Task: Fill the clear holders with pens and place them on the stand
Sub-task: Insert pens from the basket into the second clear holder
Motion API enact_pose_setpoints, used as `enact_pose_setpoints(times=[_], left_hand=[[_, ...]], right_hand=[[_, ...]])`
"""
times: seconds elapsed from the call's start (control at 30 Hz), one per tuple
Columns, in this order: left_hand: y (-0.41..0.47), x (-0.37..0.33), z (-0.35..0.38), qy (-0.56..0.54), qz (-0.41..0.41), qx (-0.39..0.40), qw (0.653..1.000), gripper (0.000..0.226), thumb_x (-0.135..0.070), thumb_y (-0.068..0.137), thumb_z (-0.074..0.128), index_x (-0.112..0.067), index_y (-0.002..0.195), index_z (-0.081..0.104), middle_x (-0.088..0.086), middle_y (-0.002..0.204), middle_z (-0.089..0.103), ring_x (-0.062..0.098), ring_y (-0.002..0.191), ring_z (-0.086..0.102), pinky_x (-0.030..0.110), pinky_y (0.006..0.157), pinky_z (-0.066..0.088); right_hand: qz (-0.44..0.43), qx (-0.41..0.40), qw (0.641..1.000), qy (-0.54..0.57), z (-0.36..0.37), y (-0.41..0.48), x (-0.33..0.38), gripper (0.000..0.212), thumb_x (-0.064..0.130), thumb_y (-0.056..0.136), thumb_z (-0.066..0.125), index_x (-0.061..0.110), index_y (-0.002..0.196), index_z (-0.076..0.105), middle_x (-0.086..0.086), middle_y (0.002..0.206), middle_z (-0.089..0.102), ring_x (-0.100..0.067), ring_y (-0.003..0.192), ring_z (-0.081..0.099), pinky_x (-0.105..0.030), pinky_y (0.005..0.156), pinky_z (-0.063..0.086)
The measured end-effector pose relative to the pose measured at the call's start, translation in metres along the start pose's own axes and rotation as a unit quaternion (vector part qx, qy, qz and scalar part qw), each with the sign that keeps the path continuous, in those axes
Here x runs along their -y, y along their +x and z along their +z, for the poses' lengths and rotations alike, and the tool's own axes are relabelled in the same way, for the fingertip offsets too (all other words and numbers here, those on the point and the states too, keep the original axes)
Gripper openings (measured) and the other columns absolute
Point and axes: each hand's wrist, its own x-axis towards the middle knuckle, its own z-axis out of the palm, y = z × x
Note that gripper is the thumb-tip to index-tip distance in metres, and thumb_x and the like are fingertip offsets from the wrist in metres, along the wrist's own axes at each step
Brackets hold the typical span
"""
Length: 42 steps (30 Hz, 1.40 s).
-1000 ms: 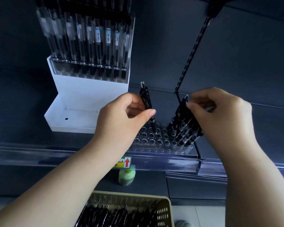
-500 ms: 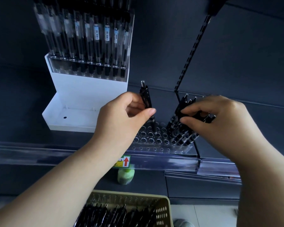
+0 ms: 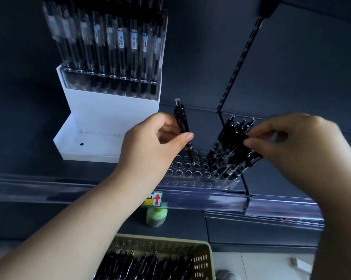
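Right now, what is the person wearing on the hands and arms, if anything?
The left hand and right hand are bare: no gloves, rings or watch show. The left forearm and right forearm are bare too, no sleeve in view. The left thumbnail looks short and unpainted.

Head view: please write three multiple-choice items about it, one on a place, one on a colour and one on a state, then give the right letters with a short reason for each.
1. In the partly filled clear holder, the seated pens stand at its:
A) left end B) middle C) right end
2. The stand is:
A) red B) white C) green
3. The left hand:
A) pinches one pen B) lies flat and open C) hangs empty

Right letters: 1 C, the cluster fills the right-end holes while the left ones are bare; 2 B, its steps and front are plain white; 3 A, thumb and fingers close on a single black pen.
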Motion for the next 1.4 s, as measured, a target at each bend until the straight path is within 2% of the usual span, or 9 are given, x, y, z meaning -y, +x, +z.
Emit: enact_pose_setpoints(times=[0.13, 0.3, 0.47, 0.67, 0.87, 1.03, 1.17, 1.3, 1.4], left_hand=[[0.001, 0.0, -0.001, -0.002, -0.001, -0.002, 1.0, 0.013, -0.027, 0.074, 0.076, -0.024, 0.083, 0.066, -0.013, 0.078, 0.07, -0.002, 0.073, 0.065, 0.014, 0.069, 0.053], [0.001, 0.0, -0.001, -0.002, 0.002, 0.0, 1.0, 0.013, -0.026, 0.075, 0.076, -0.025, 0.082, 0.066, -0.014, 0.078, 0.07, -0.002, 0.073, 0.065, 0.015, 0.069, 0.053], [-0.001, 0.0, 0.0, -0.004, 0.005, 0.002, 1.0, 0.013, -0.024, 0.075, 0.076, -0.024, 0.083, 0.066, -0.014, 0.077, 0.07, -0.002, 0.073, 0.065, 0.015, 0.07, 0.053], [-0.003, 0.0, 0.003, 0.004, 0.011, 0.016, 1.0, 0.014, -0.025, 0.075, 0.076, -0.022, 0.084, 0.067, -0.013, 0.077, 0.07, -0.003, 0.073, 0.065, 0.009, 0.068, 0.05], [-0.007, -0.011, 0.021, -0.006, 0.057, 0.06, 0.997, 0.024, -0.024, 0.073, 0.078, -0.036, 0.076, 0.058, -0.018, 0.075, 0.068, -0.006, 0.073, 0.063, 0.001, 0.065, 0.044], [-0.007, -0.008, 0.043, -0.037, 0.078, 0.093, 0.992, 0.02, -0.015, 0.073, 0.079, -0.025, 0.081, 0.064, -0.014, 0.072, 0.067, -0.004, 0.067, 0.062, 0.004, 0.063, 0.045], [-0.007, 0.0, 0.058, -0.001, 0.106, 0.095, 0.99, 0.027, -0.015, 0.072, 0.08, -0.031, 0.074, 0.058, -0.021, 0.064, 0.058, -0.009, 0.063, 0.057, 0.002, 0.06, 0.042], [-0.004, 0.011, 0.07, 0.078, 0.133, 0.101, 0.983, 0.016, -0.018, 0.073, 0.08, -0.016, 0.083, 0.068, -0.015, 0.067, 0.062, 0.001, 0.063, 0.059, 0.015, 0.064, 0.048], [-0.005, 0.018, 0.076, 0.122, 0.135, 0.113, 0.977, 0.016, -0.024, 0.076, 0.078, -0.016, 0.085, 0.067, -0.009, 0.074, 0.068, 0.003, 0.066, 0.06, 0.018, 0.066, 0.047]], right_hand=[[0.045, 0.064, 0.997, -0.005, -0.002, -0.004, -0.004, 0.021, 0.025, 0.067, 0.08, 0.034, 0.058, 0.064, 0.023, 0.047, 0.054, 0.022, 0.057, 0.047, 0.005, 0.052, 0.032], [0.035, 0.052, 0.998, -0.009, 0.006, -0.002, -0.002, 0.021, 0.022, 0.07, 0.078, 0.034, 0.062, 0.064, 0.019, 0.056, 0.055, 0.02, 0.06, 0.048, 0.005, 0.053, 0.031], [0.006, -0.018, 1.0, -0.02, 0.021, 0.002, -0.003, 0.009, 0.023, 0.077, 0.073, 0.03, 0.083, 0.073, 0.009, 0.074, 0.061, -0.007, 0.068, 0.051, -0.01, 0.055, 0.031], [-0.013, -0.08, 0.996, -0.037, 0.038, 0.006, -0.006, 0.016, 0.018, 0.081, 0.07, 0.02, 0.096, 0.074, -0.006, 0.086, 0.064, -0.03, 0.089, 0.057, -0.024, 0.074, 0.037], [-0.023, -0.112, 0.993, -0.001, 0.037, 0.006, -0.004, 0.021, 0.019, 0.079, 0.071, 0.02, 0.101, 0.072, 0.003, 0.075, 0.054, -0.019, 0.077, 0.05, -0.017, 0.069, 0.029], [-0.025, -0.116, 0.993, 0.014, 0.035, 0.004, -0.007, 0.018, 0.02, 0.08, 0.069, 0.02, 0.098, 0.072, 0.004, 0.077, 0.057, -0.012, 0.073, 0.047, -0.013, 0.062, 0.027], [-0.03, -0.132, 0.991, 0.024, 0.033, 0.002, -0.011, 0.013, 0.021, 0.083, 0.066, 0.021, 0.094, 0.073, 0.007, 0.076, 0.056, -0.003, 0.065, 0.041, 0.002, 0.065, 0.03], [-0.024, -0.14, 0.989, 0.037, 0.031, 0.002, -0.015, 0.012, 0.022, 0.084, 0.064, 0.021, 0.093, 0.072, 0.008, 0.076, 0.057, -0.004, 0.062, 0.042, 0.002, 0.065, 0.03], [-0.026, -0.13, 0.99, 0.039, 0.031, 0.001, -0.017, 0.012, 0.022, 0.085, 0.063, 0.022, 0.093, 0.072, 0.007, 0.077, 0.058, -0.003, 0.064, 0.044, 0.002, 0.065, 0.03]])
